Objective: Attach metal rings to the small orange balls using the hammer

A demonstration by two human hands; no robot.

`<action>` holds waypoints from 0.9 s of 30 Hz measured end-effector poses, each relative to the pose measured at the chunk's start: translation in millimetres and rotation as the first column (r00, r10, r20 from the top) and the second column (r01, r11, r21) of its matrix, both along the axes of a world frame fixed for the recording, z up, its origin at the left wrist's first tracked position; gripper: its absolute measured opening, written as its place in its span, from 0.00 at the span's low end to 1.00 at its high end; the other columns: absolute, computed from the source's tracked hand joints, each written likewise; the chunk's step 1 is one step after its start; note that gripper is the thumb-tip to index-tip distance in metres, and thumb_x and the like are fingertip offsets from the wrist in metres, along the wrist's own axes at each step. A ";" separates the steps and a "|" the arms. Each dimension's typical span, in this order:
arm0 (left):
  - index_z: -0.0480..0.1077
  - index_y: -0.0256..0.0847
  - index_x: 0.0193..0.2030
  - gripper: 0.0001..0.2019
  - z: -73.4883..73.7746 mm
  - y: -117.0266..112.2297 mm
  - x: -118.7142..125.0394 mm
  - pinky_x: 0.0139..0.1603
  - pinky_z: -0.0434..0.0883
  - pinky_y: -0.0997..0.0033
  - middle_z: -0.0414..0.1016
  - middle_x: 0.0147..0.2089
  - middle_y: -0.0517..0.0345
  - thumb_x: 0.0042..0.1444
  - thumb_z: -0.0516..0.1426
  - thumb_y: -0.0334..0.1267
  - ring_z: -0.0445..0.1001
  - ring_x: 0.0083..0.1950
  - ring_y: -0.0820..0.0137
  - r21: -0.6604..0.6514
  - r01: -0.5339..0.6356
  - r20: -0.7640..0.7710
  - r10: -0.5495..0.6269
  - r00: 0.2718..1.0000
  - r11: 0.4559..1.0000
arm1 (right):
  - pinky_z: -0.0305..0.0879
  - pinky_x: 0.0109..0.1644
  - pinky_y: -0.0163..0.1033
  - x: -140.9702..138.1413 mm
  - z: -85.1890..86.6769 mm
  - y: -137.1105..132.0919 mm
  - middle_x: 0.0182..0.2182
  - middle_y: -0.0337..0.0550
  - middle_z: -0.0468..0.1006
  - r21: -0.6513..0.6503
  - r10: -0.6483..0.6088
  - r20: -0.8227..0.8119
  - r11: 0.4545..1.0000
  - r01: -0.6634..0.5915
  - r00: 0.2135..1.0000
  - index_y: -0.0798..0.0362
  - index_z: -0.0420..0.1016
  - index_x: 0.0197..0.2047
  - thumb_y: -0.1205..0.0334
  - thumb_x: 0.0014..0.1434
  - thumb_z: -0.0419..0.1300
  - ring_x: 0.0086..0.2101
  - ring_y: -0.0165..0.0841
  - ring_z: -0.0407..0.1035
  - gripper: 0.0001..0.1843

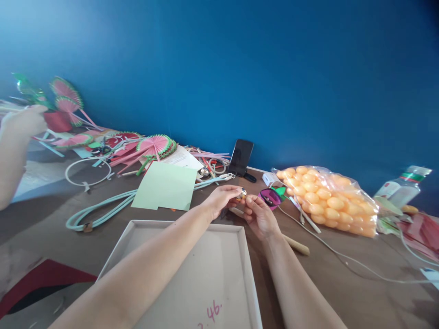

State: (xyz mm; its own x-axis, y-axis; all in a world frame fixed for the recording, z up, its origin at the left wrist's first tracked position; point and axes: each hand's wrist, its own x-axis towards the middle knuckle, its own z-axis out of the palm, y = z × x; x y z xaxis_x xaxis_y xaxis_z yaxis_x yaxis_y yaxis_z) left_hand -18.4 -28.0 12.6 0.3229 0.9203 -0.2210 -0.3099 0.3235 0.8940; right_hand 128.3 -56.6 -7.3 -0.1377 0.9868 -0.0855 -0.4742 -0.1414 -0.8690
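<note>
Just past the far edge of a shallow white box lid (244,256), my two hands meet over the brown table. Pinched in the fingertips of my left hand (221,200) is a small shiny metal piece (243,194), silver and gold in colour; its exact kind is too small to tell. My right hand (259,215) is closed too, thumb and forefinger touching that same piece from the right. Close beyond my right hand sits a small purple container (266,196) with green leaf shapes and dark bits inside. Partly under the right wrist lies a wooden stick (297,245).
A co-worker's hand (25,121) is at far left by pink paper fans (156,146). Pale green card (164,186) lies over light-blue tubing (103,208). A phone (242,155) leans on the blue wall. Rightward are a bag of orange balls (329,201), a cable (356,262) and a bottle (399,189).
</note>
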 end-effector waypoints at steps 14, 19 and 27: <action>0.74 0.36 0.42 0.18 -0.2 0.2 -0.4 0.37 0.66 0.72 0.76 0.35 0.51 0.46 0.64 0.43 0.73 0.34 0.72 0.031 -0.008 -0.053 0.009 0.999 0.999 | 0.56 0.19 0.23 1.5 0.6 0.4 0.27 0.36 0.73 -0.024 0.011 -0.030 1.000 -0.012 0.999 0.54 0.74 0.29 0.61 0.46 0.69 0.21 0.19 0.55 0.09; 0.74 0.36 0.42 0.18 -0.2 0.0 0.2 0.37 0.66 0.72 0.76 0.35 0.52 0.46 0.64 0.43 0.73 0.34 0.72 0.035 -0.008 -0.054 0.010 0.998 0.999 | 0.57 0.19 0.24 0.7 1.7 -0.3 0.27 0.36 0.74 -0.018 -0.004 -0.022 1.000 0.004 1.000 0.53 0.73 0.29 0.61 0.45 0.70 0.21 0.19 0.56 0.10; 0.75 0.35 0.41 0.18 -0.1 -0.2 1.3 0.35 0.65 0.72 0.76 0.33 0.52 0.46 0.64 0.45 0.73 0.33 0.71 0.051 -0.012 -0.070 0.015 0.997 0.999 | 0.56 0.20 0.25 0.1 1.2 -0.3 0.27 0.35 0.74 -0.008 -0.007 0.004 1.000 0.007 1.000 0.53 0.74 0.29 0.61 0.46 0.70 0.21 0.19 0.57 0.10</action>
